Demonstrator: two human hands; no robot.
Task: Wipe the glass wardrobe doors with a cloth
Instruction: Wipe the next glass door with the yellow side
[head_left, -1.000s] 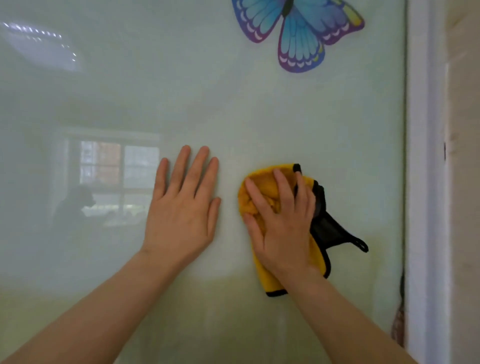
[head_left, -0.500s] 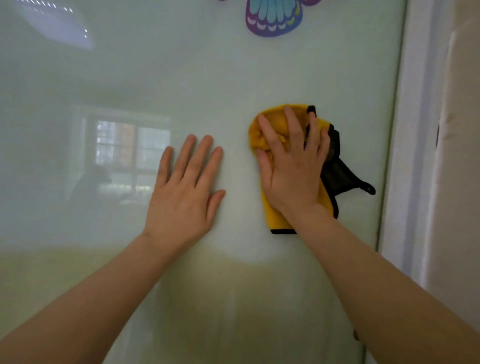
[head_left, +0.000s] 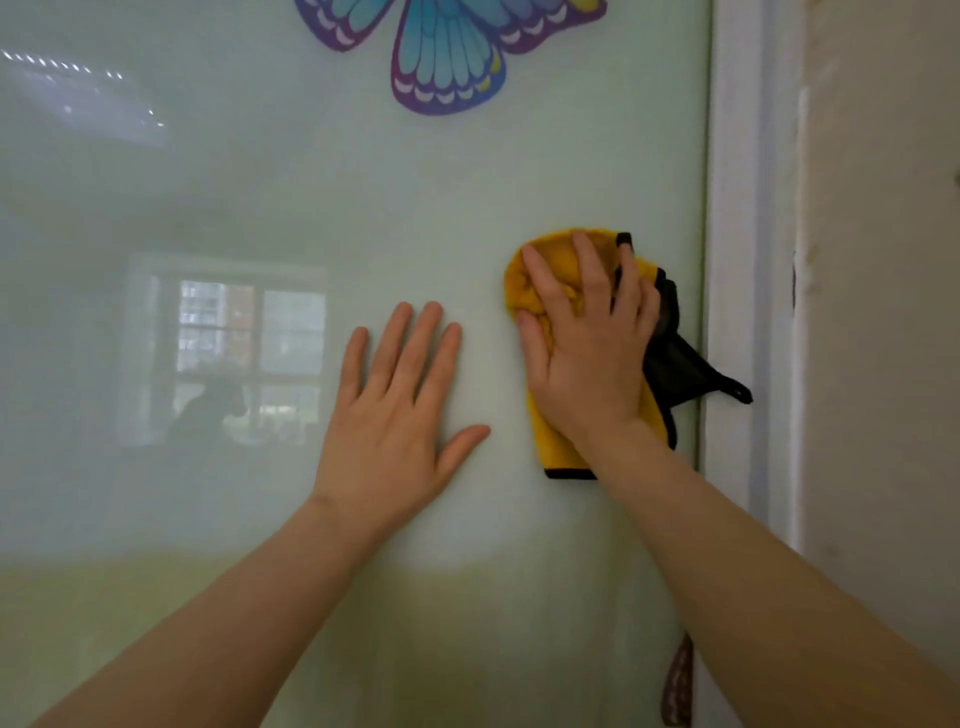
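My right hand (head_left: 587, 353) presses the yellow cloth (head_left: 550, 441) flat against the glass door (head_left: 260, 182), fingers spread, near its right frame (head_left: 732, 260). My left hand (head_left: 395, 415) rests open on the glass beside it. The cloth looks soft and limp, best bunched under my palm. A butterfly sticker (head_left: 447, 52) sits above.

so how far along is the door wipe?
Done: can't tell; no visible streaks on the pale green glass door. In hand: right hand presses the yellow, black-edged cloth near the right edge, left hand flat on glass. Left: around the butterfly sticker, lower panel.
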